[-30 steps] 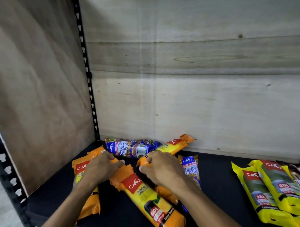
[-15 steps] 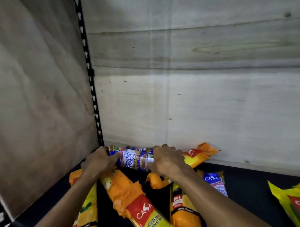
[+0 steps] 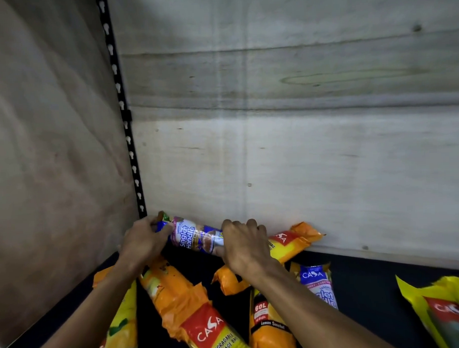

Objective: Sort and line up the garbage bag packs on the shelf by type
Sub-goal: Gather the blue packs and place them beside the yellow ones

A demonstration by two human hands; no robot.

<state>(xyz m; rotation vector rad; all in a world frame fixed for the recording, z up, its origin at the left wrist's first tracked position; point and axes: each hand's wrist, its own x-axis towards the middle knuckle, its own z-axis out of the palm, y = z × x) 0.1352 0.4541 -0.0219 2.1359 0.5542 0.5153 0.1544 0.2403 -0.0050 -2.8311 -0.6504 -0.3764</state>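
Hands, left hand and right hand, grip opposite ends of the blue pack.

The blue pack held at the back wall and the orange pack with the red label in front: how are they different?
The blue pack lies crosswise along the back wall; the orange pack points toward the camera. Both hands, left hand and right hand, grip the blue pack; the orange pack lies free. Both lie flat on the dark shelf.
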